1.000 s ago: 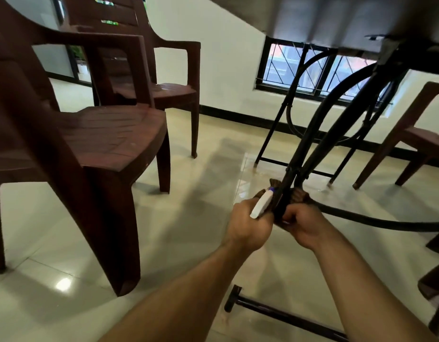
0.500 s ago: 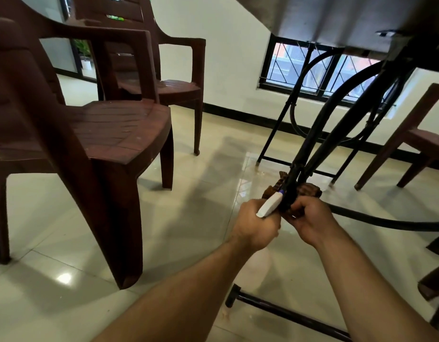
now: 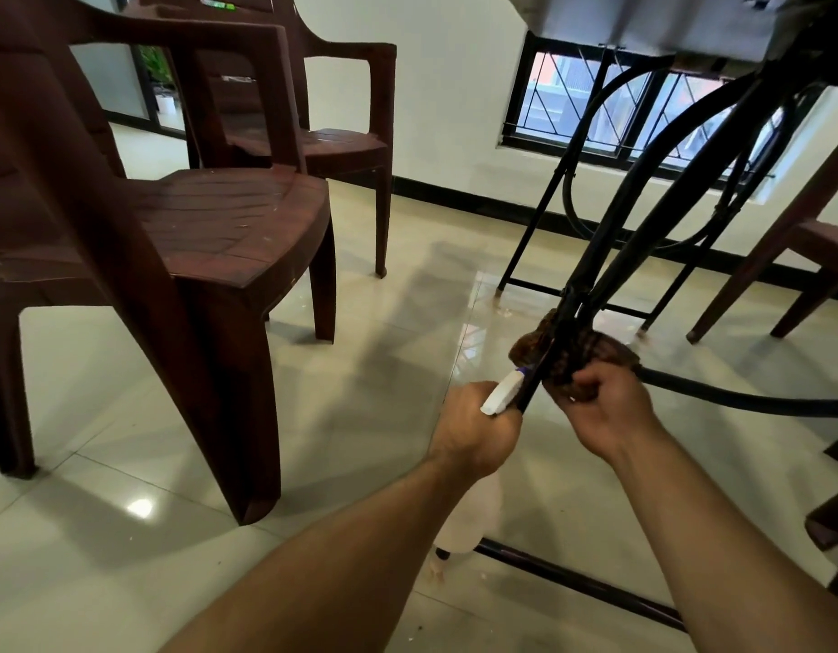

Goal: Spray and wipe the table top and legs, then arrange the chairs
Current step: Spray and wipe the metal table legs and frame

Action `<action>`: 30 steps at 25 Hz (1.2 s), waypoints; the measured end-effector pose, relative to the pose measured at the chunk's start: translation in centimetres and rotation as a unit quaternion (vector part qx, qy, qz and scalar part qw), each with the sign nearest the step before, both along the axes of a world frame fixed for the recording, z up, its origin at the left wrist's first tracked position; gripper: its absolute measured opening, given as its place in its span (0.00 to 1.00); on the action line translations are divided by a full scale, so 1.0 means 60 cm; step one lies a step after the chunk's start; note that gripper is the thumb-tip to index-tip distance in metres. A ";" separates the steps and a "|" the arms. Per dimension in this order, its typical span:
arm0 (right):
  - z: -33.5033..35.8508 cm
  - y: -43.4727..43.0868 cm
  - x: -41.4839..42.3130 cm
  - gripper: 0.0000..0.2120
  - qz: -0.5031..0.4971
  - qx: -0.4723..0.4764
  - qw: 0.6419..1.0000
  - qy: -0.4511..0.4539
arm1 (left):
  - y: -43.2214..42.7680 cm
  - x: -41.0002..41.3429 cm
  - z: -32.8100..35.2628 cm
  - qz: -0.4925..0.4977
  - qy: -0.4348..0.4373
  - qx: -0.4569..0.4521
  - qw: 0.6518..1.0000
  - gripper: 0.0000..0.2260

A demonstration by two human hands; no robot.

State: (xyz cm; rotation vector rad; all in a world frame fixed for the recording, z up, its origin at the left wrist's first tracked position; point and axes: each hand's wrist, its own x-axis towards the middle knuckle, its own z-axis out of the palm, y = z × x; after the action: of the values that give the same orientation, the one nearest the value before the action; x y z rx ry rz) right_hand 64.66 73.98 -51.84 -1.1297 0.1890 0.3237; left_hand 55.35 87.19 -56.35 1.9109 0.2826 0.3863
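Observation:
I look from low down under the table top (image 3: 652, 21), whose underside fills the upper right. A black metal table leg (image 3: 591, 271) slants down to the middle of the view. My right hand (image 3: 600, 407) grips a brown cloth (image 3: 591, 355) wrapped round that leg. My left hand (image 3: 473, 431) holds a spray bottle; its white nozzle head (image 3: 501, 393) points at the leg and its pale body (image 3: 468, 525) hangs below my wrist. A dark brown plastic chair (image 3: 209, 228) stands close on the left, a second chair (image 3: 341, 134) behind it.
A black floor bar (image 3: 572, 582) of the table frame runs across the glossy tiled floor below my arms. A curved black brace (image 3: 737, 398) extends right from the leg. Another brown chair (image 3: 808, 242) stands at the right, and a barred window (image 3: 610, 101) sits in the far wall.
My view has shifted slightly, with the chairs sliding right in frame. Both hands stay on the same spot of the leg; the cloth has worked a little up it.

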 end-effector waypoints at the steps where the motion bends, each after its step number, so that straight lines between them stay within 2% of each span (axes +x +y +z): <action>1: -0.008 0.002 -0.006 0.24 0.017 -0.064 0.998 0.012 | 0.000 -0.001 -0.003 0.001 0.003 0.014 1.000 0.09; 3: -0.031 0.004 -0.021 0.22 0.053 -0.174 0.983 0.025 | 0.000 -0.005 -0.016 -0.011 0.018 0.032 0.999 0.08; 4: -0.036 0.003 -0.023 0.22 0.056 -0.171 0.983 0.026 | -0.001 -0.009 -0.023 -0.019 0.035 0.030 0.999 0.10; 7: -0.037 -0.003 -0.013 0.25 -0.006 0.027 0.999 0.036 | -0.001 -0.021 -0.047 -0.020 0.093 0.028 0.995 0.11; 8: -0.048 -0.001 -0.018 0.26 -0.002 0.027 0.998 0.053 | -0.001 -0.026 -0.054 -0.015 0.105 0.032 0.994 0.10; 9: -0.068 0.001 -0.030 0.26 0.020 -0.041 0.996 0.072 | -0.001 -0.031 -0.061 -0.009 0.115 0.029 0.993 0.08; 11: -0.103 0.008 -0.061 0.27 0.116 -0.196 0.970 0.084 | -0.003 -0.040 -0.075 -0.016 0.141 0.022 0.990 0.05; 12: -0.111 0.008 -0.064 0.30 0.135 -0.225 0.962 0.074 | -0.003 -0.043 -0.082 -0.021 0.157 0.026 0.987 0.04; 13: -0.112 0.006 -0.058 0.34 0.127 -0.200 0.970 0.061 | -0.003 -0.046 -0.087 -0.023 0.170 0.032 0.985 0.04; 14: -0.114 0.006 -0.046 0.37 0.101 -0.125 0.986 0.050 | -0.003 -0.047 -0.093 -0.020 0.178 0.036 0.983 0.03; 15: -0.112 0.009 -0.040 0.37 0.089 -0.053 0.994 0.043 | 0.000 -0.048 -0.096 -0.016 0.185 0.030 0.982 0.04; 16: -0.115 0.014 -0.042 0.36 0.088 -0.036 0.994 0.050 | 0.002 -0.049 -0.101 -0.014 0.191 0.021 0.981 0.04; 17: -0.127 0.017 -0.046 0.34 0.099 -0.083 0.989 0.069 | 0.004 -0.053 -0.106 -0.015 0.199 0.014 0.980 0.05; 19: -0.159 0.019 -0.073 0.33 0.187 -0.222 0.952 0.101 | 0.001 -0.067 -0.125 -0.030 0.227 0.020 0.973 0.04; 20: -0.174 0.021 -0.082 0.35 0.223 -0.242 0.938 0.107 | 0.002 -0.077 -0.139 -0.031 0.245 0.029 0.969 0.05; 21: -0.181 0.021 -0.082 0.36 0.221 -0.228 0.941 0.119 | 0.003 -0.088 -0.151 -0.024 0.264 0.032 0.964 0.05; 24: -0.186 0.027 -0.063 0.33 0.128 -0.141 0.972 0.134 | 0.015 -0.104 -0.184 0.003 0.312 -0.027 0.950 0.05; 27: -0.209 0.036 -0.066 0.32 0.183 -0.234 0.943 0.151 | 0.024 -0.108 -0.197 -0.012 0.337 -0.021 0.941 0.06; 30: -0.235 0.035 -0.056 0.34 0.131 -0.204 0.954 0.177 | 0.027 -0.107 -0.207 -0.048 0.362 -0.007 0.931 0.09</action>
State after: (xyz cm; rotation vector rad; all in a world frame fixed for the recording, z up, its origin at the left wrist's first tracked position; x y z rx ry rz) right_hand 61.32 76.07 -65.94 -1.5052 0.4401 0.7504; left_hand 48.95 88.83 -68.76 1.9797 0.6677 -0.4085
